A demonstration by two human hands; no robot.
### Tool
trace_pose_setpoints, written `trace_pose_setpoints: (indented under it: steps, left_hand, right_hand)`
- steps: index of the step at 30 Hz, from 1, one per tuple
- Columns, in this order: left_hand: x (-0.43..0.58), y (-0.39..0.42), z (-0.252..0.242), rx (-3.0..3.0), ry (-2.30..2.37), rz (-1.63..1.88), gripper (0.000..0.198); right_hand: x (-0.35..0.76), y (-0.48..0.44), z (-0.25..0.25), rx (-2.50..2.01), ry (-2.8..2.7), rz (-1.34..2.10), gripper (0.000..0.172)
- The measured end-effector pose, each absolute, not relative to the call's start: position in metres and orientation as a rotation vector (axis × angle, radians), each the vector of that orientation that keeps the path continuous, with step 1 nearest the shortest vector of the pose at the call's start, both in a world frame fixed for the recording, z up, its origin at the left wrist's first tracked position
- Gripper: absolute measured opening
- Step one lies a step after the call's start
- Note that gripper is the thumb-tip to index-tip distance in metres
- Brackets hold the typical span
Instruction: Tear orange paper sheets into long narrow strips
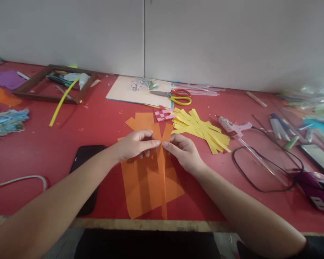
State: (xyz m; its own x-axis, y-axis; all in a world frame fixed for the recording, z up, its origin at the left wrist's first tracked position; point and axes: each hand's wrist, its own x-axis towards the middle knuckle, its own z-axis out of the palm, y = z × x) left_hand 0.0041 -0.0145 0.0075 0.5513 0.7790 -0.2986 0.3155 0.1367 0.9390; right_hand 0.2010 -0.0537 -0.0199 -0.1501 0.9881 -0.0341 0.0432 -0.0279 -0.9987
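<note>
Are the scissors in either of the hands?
No, the left hand and right hand pinch orange paper, while the scissors lie apart, beyond them.

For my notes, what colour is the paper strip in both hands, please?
The paper strip is orange in the head view.
</note>
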Motion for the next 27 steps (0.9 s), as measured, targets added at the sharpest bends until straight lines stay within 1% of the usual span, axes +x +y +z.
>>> trace_pose_setpoints:
  steps: [20, 27]
  left_hand:
    - [0.0034, -0.0129, 0.004, 1.376, 0.984, 0.472, 0.032]
    - [0.0049, -0.0164, 0.0085, 1.393, 0.962, 0.34, 0.035]
  right_hand:
    - [0.2026, -0.0523, -0.0241, -1.212, -1.313, 1.277, 0.04]
    - [0.2035, -0.0519, -0.0278, -1.199, -1.32, 1.312, 0.04]
